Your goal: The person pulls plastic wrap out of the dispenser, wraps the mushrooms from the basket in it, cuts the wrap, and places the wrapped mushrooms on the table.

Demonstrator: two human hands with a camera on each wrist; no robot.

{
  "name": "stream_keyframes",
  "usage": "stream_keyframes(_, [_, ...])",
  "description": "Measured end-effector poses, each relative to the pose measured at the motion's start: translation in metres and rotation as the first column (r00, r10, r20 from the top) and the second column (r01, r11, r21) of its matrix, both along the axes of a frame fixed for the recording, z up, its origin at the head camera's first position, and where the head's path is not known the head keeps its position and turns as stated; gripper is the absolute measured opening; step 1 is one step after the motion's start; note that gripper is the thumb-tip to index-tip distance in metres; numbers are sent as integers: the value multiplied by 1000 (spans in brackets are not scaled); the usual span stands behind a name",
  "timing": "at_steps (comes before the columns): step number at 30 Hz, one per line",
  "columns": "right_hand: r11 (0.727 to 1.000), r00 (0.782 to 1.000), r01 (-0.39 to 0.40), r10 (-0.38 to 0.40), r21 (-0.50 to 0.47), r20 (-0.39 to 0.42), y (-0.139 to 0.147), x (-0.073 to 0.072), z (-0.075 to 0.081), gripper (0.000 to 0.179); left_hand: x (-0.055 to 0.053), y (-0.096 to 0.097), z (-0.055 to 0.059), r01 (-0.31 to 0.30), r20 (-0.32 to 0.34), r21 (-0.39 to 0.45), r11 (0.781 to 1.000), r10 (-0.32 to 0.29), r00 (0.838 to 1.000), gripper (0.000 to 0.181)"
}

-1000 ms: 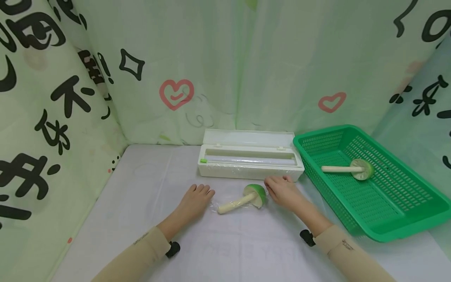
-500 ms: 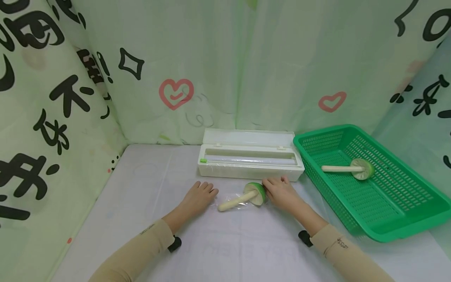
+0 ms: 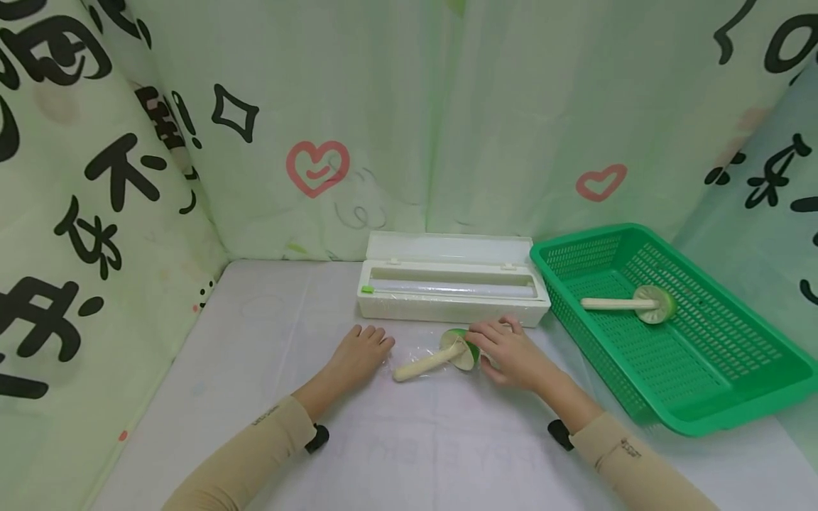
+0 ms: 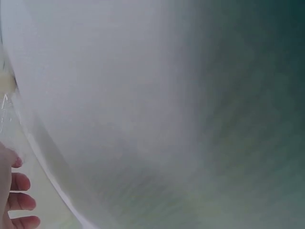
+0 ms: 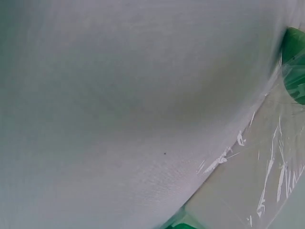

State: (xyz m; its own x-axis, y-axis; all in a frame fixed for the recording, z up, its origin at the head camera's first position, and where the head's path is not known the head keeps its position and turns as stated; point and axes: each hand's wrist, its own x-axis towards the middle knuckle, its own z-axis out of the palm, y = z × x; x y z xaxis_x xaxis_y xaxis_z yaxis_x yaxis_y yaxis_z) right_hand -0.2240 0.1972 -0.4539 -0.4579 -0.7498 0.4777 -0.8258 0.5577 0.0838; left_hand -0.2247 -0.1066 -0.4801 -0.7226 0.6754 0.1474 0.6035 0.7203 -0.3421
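Observation:
A mushroom-shaped piece with a cream stem (image 3: 422, 366) and green cap (image 3: 473, 353) lies on a sheet of cling film (image 3: 418, 346) in the head view, stem to the left. My left hand (image 3: 359, 355) rests palm down at the film's left edge, the thumb hidden from above. Its separated fingers (image 4: 21, 201) show in the left wrist view. Around the cap's right side is my right hand (image 3: 511, 353), fingertips at the cap and thumb apart below. In the right wrist view only the film-covered green cap (image 5: 294, 67) shows at the edge; the hand is out of view.
Behind the hands stands a white cling film dispenser (image 3: 450, 309), lid raised, its film roll (image 3: 454, 288) visible. At the right, a green perforated basket (image 3: 671, 419) holds a second mushroom-shaped piece (image 3: 652, 305). A printed pale green curtain (image 3: 486, 142) borders the white table (image 3: 409, 447).
My right hand has shifted slightly left onto the cap, its fingers and thumb now spread apart. The left hand moved slightly forward, its fingers spreading. The mushroom-shaped piece has barely moved.

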Motion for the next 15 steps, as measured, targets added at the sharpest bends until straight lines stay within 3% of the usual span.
stream_keyframes(4, [997, 998, -3, -1, 74, 56, 1, 0, -1, 60, -3, 0, 3, 0, -6, 22, 1000, 1, 1000, 13])
stream_keyframes(8, [994, 994, 23, -33, 104, 100, -1, 1, -2, 65, -4, 5, 8, 32, -74, 87, 996, -26, 997, 14])
stream_keyframes(12, [996, 993, 30, -40, 88, 112, -3, 1, -4, 64, 3, 20, 17, 158, -180, 177, 971, -126, 975, 12])
stream_keyframes(15, [996, 993, 37, -46, 80, 110, -4, 1, -4, 64, 12, 36, 19, 253, -229, 162, 954, -213, 950, 14])
